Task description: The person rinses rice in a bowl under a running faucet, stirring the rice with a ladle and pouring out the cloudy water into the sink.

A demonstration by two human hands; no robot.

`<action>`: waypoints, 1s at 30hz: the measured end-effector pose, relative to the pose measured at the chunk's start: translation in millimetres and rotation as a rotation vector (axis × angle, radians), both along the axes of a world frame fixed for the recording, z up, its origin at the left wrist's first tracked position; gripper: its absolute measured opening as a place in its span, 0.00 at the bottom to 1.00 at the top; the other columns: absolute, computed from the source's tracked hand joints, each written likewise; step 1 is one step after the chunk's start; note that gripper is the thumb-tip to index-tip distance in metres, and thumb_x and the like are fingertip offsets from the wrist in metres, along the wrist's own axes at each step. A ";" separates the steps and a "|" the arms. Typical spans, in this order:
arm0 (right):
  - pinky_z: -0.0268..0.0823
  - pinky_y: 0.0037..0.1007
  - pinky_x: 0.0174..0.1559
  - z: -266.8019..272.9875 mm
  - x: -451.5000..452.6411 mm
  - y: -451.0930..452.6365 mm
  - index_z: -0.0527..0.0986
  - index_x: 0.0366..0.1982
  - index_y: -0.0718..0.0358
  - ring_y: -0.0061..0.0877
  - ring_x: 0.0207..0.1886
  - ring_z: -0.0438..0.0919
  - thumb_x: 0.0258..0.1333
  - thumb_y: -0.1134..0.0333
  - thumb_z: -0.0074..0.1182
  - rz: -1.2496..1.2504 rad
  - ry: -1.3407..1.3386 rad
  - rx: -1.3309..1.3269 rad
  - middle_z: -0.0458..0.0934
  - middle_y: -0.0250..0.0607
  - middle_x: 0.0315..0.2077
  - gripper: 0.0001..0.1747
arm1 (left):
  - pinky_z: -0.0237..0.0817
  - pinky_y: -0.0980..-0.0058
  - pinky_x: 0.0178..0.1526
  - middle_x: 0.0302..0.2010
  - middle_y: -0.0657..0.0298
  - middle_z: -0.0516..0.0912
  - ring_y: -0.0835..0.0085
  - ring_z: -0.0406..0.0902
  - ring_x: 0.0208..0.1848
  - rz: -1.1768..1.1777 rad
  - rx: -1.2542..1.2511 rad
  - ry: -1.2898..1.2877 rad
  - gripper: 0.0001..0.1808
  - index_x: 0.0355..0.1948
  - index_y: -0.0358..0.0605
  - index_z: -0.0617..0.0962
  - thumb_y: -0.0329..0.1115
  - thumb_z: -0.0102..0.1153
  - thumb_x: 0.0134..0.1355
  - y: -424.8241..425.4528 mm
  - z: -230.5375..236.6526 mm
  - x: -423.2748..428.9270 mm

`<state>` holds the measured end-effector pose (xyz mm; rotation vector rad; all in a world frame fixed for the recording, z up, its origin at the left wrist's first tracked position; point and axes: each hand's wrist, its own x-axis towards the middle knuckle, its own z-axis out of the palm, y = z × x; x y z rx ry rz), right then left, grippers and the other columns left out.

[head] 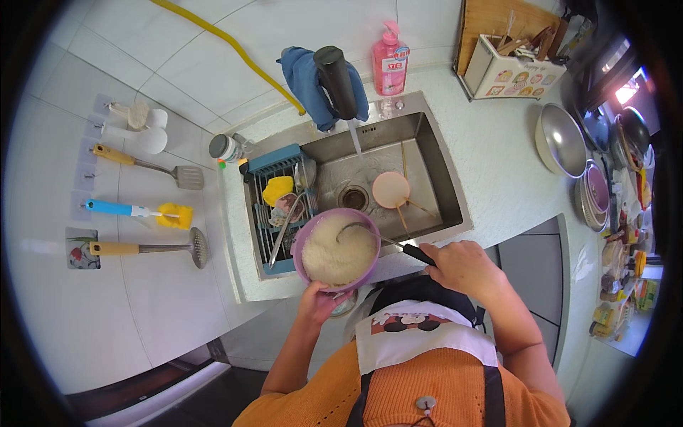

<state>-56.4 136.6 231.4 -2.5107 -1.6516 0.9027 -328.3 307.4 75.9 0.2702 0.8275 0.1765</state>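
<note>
My left hand (320, 300) grips the near rim of a purple bowl (299, 251) above the front left of the sink. White grains that look like rice in cloudy water (336, 256) fill much of it. With my right hand (464, 264) I hold the black handle of a metal ladle or spoon (419, 254), whose head dips into the bowl's contents. Water runs from the black faucet (336, 82) into the stainless-steel sink (341, 155). A small pink-rimmed white bowl (391, 189) and several chopsticks (404, 163) lie on the sink floor.
A drying rack (275, 160) with a yellow sponge (277, 190) fills the sink's left side. Behind the sink stands a pink soap bottle (390, 64). Utensils, including a spatula (189, 177), hang on the left wall. Metal bowls (560, 140) and a utensil holder (507, 72) are at right.
</note>
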 end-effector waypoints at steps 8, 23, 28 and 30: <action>0.69 0.44 0.33 14.8 7.0 21.9 0.69 0.52 0.57 0.46 0.28 0.78 0.53 0.60 0.52 -0.081 -0.114 0.004 0.78 0.49 0.21 0.24 | 0.59 0.41 0.58 0.57 0.50 0.69 0.50 0.67 0.59 0.130 0.067 -0.007 0.32 0.57 0.40 0.65 0.30 0.53 0.47 28.5 -27.5 52.1; 0.57 0.20 0.23 -42.1 22.1 6.2 0.68 0.58 0.61 0.13 0.18 0.63 0.57 0.68 0.51 -0.838 0.535 0.385 0.70 0.27 0.17 0.25 | 0.70 0.47 0.50 0.48 0.56 0.72 0.61 0.74 0.50 0.188 0.270 -0.162 0.32 0.54 0.43 0.64 0.26 0.55 0.44 70.9 -30.4 167.8; 0.64 0.26 0.26 -37.0 9.3 6.0 0.70 0.57 0.56 0.25 0.21 0.74 0.55 0.67 0.52 -0.693 0.248 0.447 0.75 0.40 0.20 0.25 | 0.66 0.44 0.53 0.55 0.56 0.69 0.57 0.70 0.56 0.134 0.211 -0.229 0.35 0.59 0.50 0.62 0.27 0.53 0.46 63.9 -35.4 181.5; 0.68 0.32 0.26 -29.7 0.4 2.9 0.72 0.54 0.51 0.36 0.23 0.78 0.52 0.67 0.55 -0.565 0.036 0.505 0.77 0.46 0.21 0.25 | 0.67 0.44 0.53 0.54 0.57 0.70 0.58 0.70 0.55 0.133 0.192 -0.255 0.35 0.58 0.50 0.61 0.27 0.54 0.46 62.5 -37.2 185.2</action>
